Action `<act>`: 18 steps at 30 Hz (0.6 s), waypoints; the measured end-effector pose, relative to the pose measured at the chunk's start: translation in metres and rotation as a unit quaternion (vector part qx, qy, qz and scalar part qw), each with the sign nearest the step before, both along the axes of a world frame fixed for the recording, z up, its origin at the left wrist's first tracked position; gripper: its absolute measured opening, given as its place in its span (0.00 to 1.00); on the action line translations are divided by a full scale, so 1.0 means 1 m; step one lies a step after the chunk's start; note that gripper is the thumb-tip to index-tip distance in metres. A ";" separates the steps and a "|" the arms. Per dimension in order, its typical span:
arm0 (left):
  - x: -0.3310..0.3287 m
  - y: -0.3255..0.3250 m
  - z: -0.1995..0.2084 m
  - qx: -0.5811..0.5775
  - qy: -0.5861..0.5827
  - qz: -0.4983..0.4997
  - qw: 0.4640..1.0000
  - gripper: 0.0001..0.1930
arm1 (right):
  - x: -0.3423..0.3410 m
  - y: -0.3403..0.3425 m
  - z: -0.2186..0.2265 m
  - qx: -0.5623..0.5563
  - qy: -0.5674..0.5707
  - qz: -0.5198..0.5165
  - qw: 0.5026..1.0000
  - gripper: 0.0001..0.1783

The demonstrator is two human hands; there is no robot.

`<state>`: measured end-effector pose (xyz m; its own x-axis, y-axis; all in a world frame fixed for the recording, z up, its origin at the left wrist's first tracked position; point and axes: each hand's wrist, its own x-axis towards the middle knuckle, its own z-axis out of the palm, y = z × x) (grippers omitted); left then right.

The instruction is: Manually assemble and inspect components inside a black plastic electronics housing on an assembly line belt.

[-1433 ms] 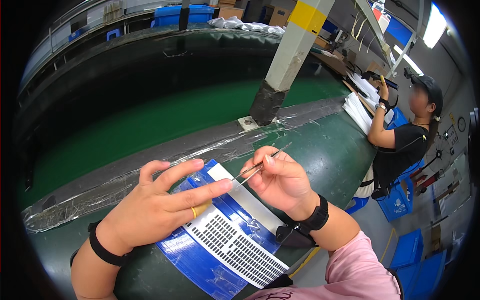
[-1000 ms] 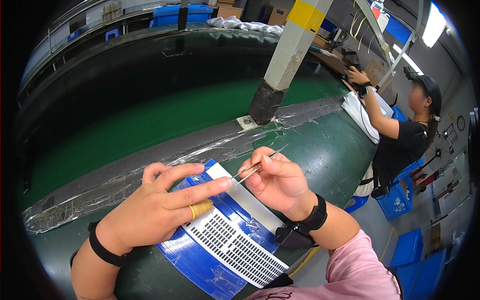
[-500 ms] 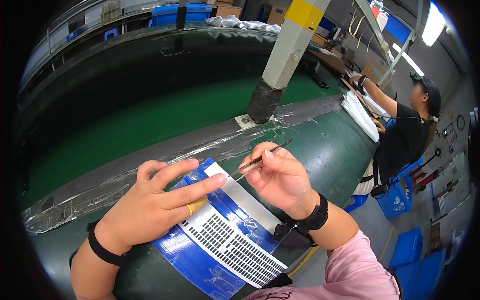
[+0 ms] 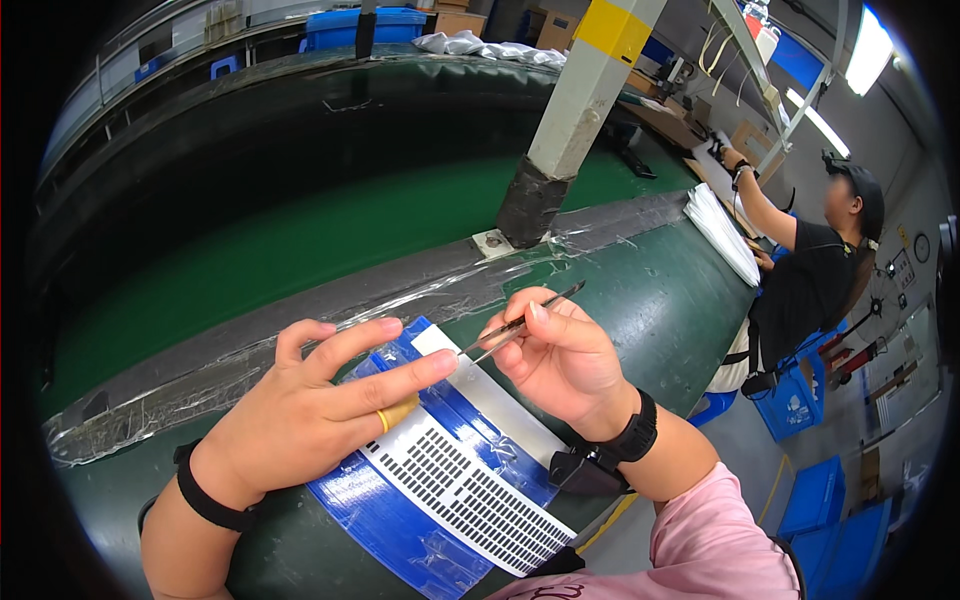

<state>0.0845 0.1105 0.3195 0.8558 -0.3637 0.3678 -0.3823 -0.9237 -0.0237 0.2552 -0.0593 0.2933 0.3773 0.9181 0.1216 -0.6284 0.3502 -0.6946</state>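
Note:
My right hand point(image 4: 565, 355) pinches a pair of dark metal tweezers point(image 4: 515, 325) between thumb and fingers, tips pointing down-left. The tips meet or nearly meet the extended index fingertip of my left hand point(image 4: 320, 400); whether something tiny is between them I cannot make out. My left hand's fingers are spread, and a yellow cover shows at a digit beneath them. Under both hands lies a blue board point(image 4: 370, 520) wrapped with clear tape. It carries a white sheet of small black rectangular stickers point(image 4: 470, 495) and a pale blank strip point(image 4: 510, 410).
A grey post point(image 4: 575, 120) with a yellow band stands on the bench beyond my hands. White sheets point(image 4: 720, 232) lie at the right, near a co-worker in black point(image 4: 815, 270). Blue bins point(image 4: 810, 495) stand on the floor at right. Tape-covered edging point(image 4: 300, 335) crosses the green bench.
My hands and the tweezers have barely moved, with a slight shift to the right. The co-worker's outstretched arm has moved a little farther up and away.

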 end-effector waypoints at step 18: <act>0.003 0.004 -0.005 -0.076 0.038 -0.046 0.995 0.17 | 0.000 -0.001 -0.004 0.027 0.015 0.039 0.999 0.08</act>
